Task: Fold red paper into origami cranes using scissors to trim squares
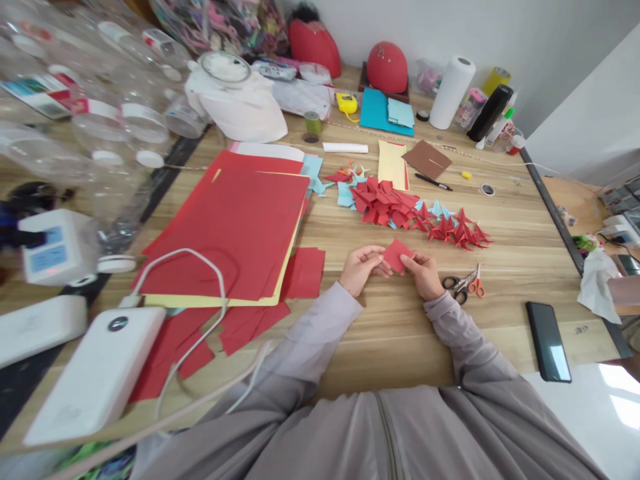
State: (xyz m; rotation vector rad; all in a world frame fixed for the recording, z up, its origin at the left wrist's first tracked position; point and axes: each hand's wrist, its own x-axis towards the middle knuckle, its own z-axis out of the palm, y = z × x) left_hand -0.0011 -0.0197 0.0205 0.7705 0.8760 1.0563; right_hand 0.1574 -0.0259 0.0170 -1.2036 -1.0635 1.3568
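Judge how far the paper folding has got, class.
Done: a pile of folded red paper shapes lies on the wooden table. In hand: left hand and right hand pinch a small red paper square. Left: a stack of large red sheets lies unfolded.

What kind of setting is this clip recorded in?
Most likely a home or small-workshop craft table used for paper folding: a stack of red paper sheets, a pile of folded red paper shapes, and scissors beside the hands.
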